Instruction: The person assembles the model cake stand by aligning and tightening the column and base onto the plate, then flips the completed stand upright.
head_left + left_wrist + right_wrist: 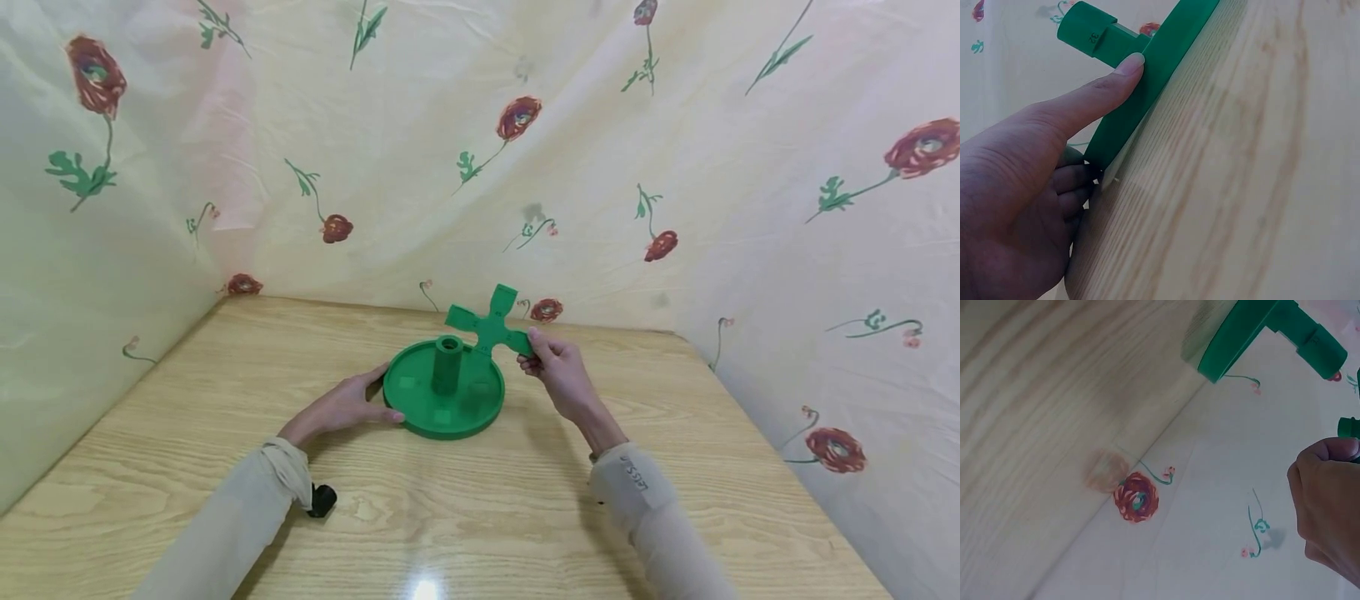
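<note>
A round green base (pixel 416 414) with a raised rim lies on the table, a hollow green post (pixel 447 373) standing upright at its middle. Pale squarish patches show on its floor. My left hand (pixel 348 406) holds the base's left side; the left wrist view shows the thumb (pixel 1107 90) on the rim and the other fingers lower down by the edge. Above the base's far right side, my right hand (pixel 561 375) pinches one arm of a flat green cross-shaped piece (pixel 492 327). The piece is tilted and sits apart from the post's top. In the right wrist view only a bit of it shows.
A small black object (pixel 322 501) is by the left sleeve cuff on the wooden table (pixel 480 517). Flower-printed cloth (pixel 420 167) hangs behind the table and along both sides.
</note>
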The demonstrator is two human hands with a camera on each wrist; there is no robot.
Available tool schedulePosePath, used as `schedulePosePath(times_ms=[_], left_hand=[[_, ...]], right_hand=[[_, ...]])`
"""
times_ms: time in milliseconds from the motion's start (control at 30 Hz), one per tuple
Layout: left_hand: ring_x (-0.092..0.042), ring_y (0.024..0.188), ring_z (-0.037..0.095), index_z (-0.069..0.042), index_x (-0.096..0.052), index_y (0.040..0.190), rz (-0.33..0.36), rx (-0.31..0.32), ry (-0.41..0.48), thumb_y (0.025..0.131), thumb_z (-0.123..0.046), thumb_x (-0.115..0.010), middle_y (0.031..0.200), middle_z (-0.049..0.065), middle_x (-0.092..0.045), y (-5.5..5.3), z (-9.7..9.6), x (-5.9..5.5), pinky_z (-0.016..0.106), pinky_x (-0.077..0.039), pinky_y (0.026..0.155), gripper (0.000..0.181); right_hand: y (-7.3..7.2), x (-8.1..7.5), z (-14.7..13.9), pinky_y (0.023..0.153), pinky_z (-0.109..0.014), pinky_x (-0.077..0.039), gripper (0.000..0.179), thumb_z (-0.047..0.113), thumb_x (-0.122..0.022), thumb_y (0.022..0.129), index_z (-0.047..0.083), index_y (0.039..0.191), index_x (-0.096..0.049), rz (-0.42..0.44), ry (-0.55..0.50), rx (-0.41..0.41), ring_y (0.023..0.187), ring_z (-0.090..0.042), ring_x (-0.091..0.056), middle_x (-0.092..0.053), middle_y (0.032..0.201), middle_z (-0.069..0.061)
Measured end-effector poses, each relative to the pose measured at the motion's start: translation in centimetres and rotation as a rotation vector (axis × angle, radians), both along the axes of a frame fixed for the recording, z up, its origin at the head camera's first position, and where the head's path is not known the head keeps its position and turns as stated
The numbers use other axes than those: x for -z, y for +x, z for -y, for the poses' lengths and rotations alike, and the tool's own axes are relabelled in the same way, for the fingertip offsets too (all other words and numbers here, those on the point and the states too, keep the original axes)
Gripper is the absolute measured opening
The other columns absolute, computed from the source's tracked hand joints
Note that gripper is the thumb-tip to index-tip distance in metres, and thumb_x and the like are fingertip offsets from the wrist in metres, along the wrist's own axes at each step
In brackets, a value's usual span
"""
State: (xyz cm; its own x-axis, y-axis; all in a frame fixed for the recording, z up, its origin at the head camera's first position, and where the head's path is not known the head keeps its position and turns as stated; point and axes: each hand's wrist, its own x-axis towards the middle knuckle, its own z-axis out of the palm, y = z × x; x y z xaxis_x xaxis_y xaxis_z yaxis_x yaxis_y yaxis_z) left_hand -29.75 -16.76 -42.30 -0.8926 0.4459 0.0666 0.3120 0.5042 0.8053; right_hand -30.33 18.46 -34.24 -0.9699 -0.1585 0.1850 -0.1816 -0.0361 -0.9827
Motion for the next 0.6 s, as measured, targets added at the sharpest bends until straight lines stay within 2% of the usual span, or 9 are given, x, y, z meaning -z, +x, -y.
schedulePosePath(times_ms=[233,433,600], left_hand=[[-0.020,0.153,0.043,0.004,-0.017,0.163,0.007,-0.001,-0.007,0.089,-0.042,-0.083,0.166,0.026,-0.023,0.0,0.0,0.0,0.060,-0.026,0.118,0.110],[-0.020,0.153,0.043,0.004,-0.016,0.163,0.015,-0.007,-0.011,0.088,-0.043,-0.083,0.166,0.026,-0.023,-0.1,0.0,0.1,0.060,-0.026,0.118,0.111],[-0.020,0.153,0.043,0.004,-0.016,0.163,0.014,-0.002,-0.005,0.089,-0.042,-0.083,0.166,0.026,-0.022,-0.1,0.0,0.0,0.060,-0.026,0.118,0.110]], right_hand=[[0.1,0.5,1.5,0.069,-0.021,-0.053,0.034,0.020,-0.050,0.111,-0.003,0.098,-0.071,-0.004,-0.035,-0.023,0.074,-0.011,-0.059,-0.061,0.080,-0.005],[0.3,0.4,3.0,0.071,-0.021,-0.052,0.035,0.017,-0.048,0.112,-0.012,0.117,-0.066,0.081,-0.111,-0.086,0.076,-0.012,-0.060,-0.063,0.084,-0.007],[0.0,0.4,3.7,0.073,-0.021,-0.052,0.035,0.016,-0.048,0.112,-0.014,0.119,-0.064,0.157,-0.130,-0.099,0.077,-0.013,-0.061,-0.062,0.086,-0.008]])
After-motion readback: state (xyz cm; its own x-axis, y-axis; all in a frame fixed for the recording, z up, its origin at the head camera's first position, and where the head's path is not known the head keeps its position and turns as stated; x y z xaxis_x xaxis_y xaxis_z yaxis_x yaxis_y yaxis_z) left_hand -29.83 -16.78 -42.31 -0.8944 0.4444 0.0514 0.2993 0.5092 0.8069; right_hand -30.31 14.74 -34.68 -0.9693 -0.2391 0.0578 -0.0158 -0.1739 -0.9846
